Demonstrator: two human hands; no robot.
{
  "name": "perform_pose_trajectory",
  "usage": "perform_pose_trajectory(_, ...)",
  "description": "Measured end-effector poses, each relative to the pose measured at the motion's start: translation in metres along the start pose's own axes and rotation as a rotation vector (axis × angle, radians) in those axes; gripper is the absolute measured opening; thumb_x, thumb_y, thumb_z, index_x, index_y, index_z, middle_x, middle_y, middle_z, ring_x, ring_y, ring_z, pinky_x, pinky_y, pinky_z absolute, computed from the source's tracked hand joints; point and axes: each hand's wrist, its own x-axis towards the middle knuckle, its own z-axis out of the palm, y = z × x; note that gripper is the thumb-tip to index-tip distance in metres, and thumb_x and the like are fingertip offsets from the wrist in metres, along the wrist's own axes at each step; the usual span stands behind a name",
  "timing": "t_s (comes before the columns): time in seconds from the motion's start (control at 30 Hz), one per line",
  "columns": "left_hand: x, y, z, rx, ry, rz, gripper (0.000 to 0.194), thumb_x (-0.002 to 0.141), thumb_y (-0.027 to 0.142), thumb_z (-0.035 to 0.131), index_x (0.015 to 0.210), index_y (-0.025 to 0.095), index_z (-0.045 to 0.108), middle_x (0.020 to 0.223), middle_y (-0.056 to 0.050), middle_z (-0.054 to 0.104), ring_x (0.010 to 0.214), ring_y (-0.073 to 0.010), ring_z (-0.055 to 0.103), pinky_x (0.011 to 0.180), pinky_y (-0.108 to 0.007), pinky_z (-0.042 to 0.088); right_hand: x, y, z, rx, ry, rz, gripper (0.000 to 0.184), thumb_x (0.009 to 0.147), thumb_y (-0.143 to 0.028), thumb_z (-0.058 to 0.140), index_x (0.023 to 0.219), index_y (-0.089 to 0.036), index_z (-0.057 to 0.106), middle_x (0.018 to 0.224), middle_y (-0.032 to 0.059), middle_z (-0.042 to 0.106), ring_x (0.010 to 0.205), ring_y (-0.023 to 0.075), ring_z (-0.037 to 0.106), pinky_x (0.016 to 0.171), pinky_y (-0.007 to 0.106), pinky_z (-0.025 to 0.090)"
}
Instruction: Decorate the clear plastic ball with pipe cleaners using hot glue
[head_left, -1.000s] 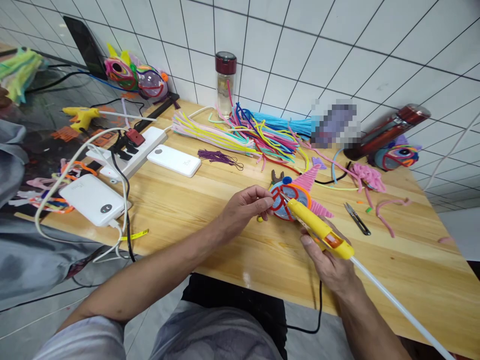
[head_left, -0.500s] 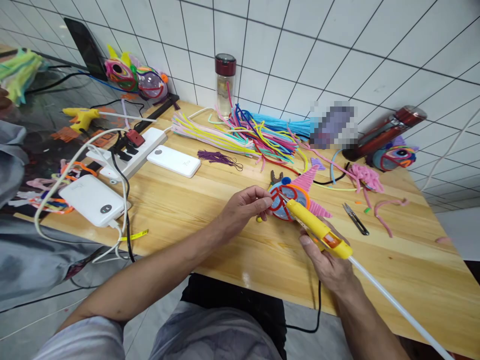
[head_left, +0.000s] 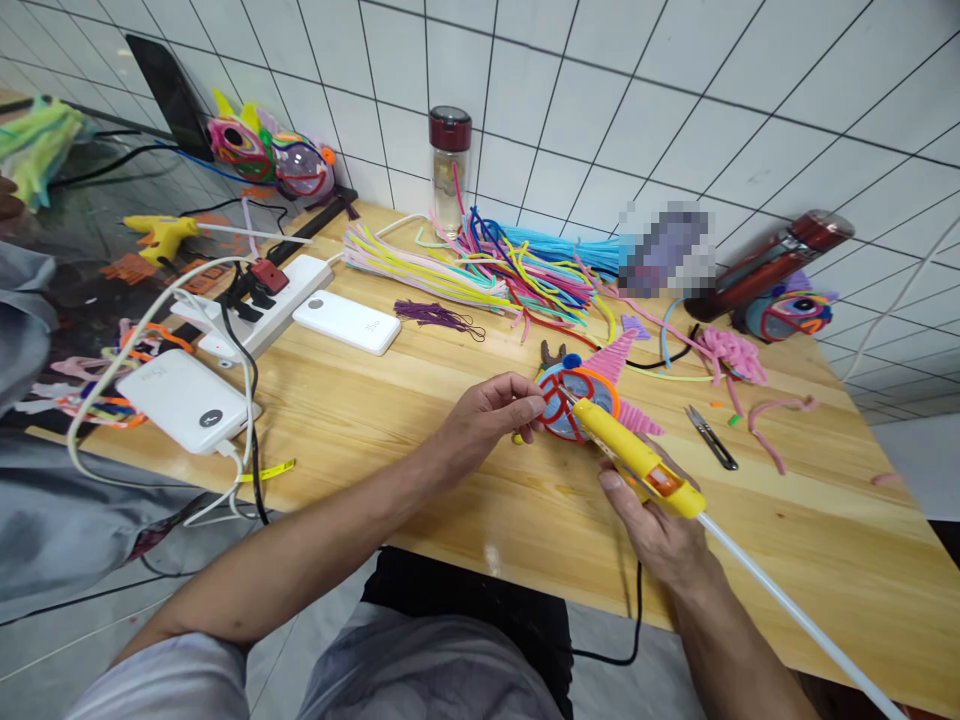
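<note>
In my right hand (head_left: 656,530) is a yellow hot glue gun (head_left: 626,440), a long white glue stick trailing from its back end. Its metal tip touches, or nearly touches, the face of a fish craft (head_left: 581,385) with red pipe-cleaner outlines, an orange ring and pink fins. My left hand (head_left: 495,412) is closed in a pinch at the fish's left edge; the fingertips hide exactly what they grip. Behind the fish, the jaws of pliers (head_left: 553,352) show. Thread snips (head_left: 711,438) lie to the right of it.
Pipe cleaners (head_left: 517,265) lie in bundles along the wall, by a clear bottle (head_left: 450,175). A red flask (head_left: 780,260) leans at back right. On the left are power banks (head_left: 187,400), a power strip (head_left: 277,305), cables and another glue gun (head_left: 161,238).
</note>
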Motion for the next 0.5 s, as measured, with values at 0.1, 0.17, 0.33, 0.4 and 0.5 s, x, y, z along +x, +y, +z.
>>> perform_pose_trajectory(0.1,-0.0001,-0.0001,0.0000,0.000,0.004,-0.002,0.038,0.082,0.048,0.092,0.091,0.016,0.074,0.079,-0.003,0.073,0.069,-0.0130,0.063,0.070,-0.028,0.051,-0.0001,0.0007,-0.0002,0.005,-0.006,-0.005,0.009,0.103,-0.018,0.063,0.100,-0.027,0.065,0.087,0.0021,0.069,0.076,0.0223,0.069,0.064,0.035,0.053)
perform_pose_trajectory(0.17,-0.0001,-0.0005,-0.0002,0.000,0.008,-0.001,0.037,0.082,0.047,0.091,0.092,0.016,0.074,0.079,-0.003,0.073,0.069,-0.0129,0.063,0.069,-0.028,0.051,-0.0003,0.0009,-0.0004,0.007,-0.010,0.002,0.009,0.103,-0.018,0.063,0.100,-0.027,0.065,0.087,0.0019,0.069,0.076,0.0221,0.069,0.064,0.035,0.053)
perform_pose_trajectory(0.33,0.0005,-0.0015,-0.0007,-0.006,0.009,-0.002,0.036,0.082,0.047,0.091,0.091,0.016,0.074,0.079,-0.002,0.073,0.069,-0.0129,0.063,0.069,-0.028,0.050,-0.0011,0.0001,-0.0004,0.014,-0.005,0.011,0.009,0.103,-0.019,0.064,0.098,-0.027,0.065,0.084,0.0012,0.067,0.072,0.0209,0.067,0.062,0.034,0.050)
perform_pose_trajectory(0.4,0.0006,-0.0014,-0.0005,-0.001,0.009,-0.004,0.036,0.082,0.047,0.091,0.091,0.016,0.074,0.079,-0.002,0.073,0.068,-0.0127,0.063,0.069,-0.028,0.050,-0.0010,-0.0004,-0.0004,0.018,-0.007,0.010,0.010,0.103,-0.018,0.064,0.097,-0.027,0.065,0.083,0.0010,0.066,0.071,0.0207,0.066,0.061,0.034,0.050)
perform_pose_trajectory(0.5,0.0003,-0.0007,0.0000,0.000,0.007,-0.005,0.037,0.082,0.047,0.091,0.091,0.016,0.073,0.079,-0.002,0.073,0.069,-0.0127,0.063,0.069,-0.028,0.050,-0.0007,-0.0008,-0.0005,0.016,-0.014,0.009,0.010,0.102,-0.017,0.064,0.098,-0.026,0.065,0.084,0.0008,0.066,0.071,0.0201,0.066,0.063,0.033,0.051)
